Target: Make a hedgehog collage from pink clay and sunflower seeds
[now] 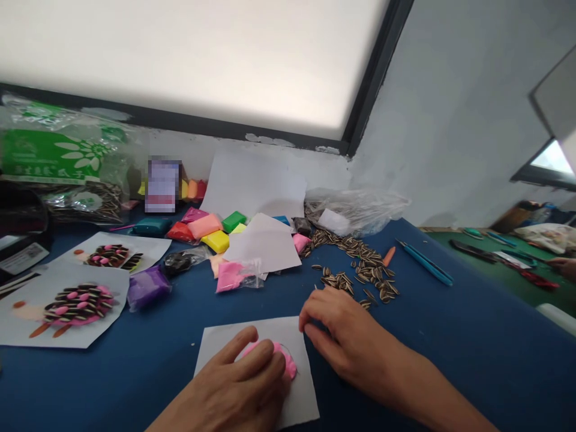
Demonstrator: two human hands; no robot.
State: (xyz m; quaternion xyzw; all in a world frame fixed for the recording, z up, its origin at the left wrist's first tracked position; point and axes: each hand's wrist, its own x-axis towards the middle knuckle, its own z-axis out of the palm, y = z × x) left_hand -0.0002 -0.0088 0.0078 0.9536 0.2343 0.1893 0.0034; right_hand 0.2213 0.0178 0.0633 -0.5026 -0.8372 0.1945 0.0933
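Observation:
A sheet of white paper (225, 345) lies on the blue table in front of me, with a flattened piece of pink clay (291, 367) on it. My left hand (247, 384) is over the clay, its fingers bent and pressed onto it, hiding much of it. At the paper's upper right corner is my right hand (342, 336), fingers curled and thumb close to the index fingertip. Whether anything is between them cannot be seen. Just beyond this hand lie loose striped sunflower seeds (337, 280).
Two hedgehog pictures of clay and seeds (78, 306) lie at left. Behind are a purple clay pack (148, 288), a pink clay pack (231, 276), blank paper (265, 243) and a seed bag (67, 162). Blue tweezers (425, 263) lie right. A person's hand (564, 264) shows far right.

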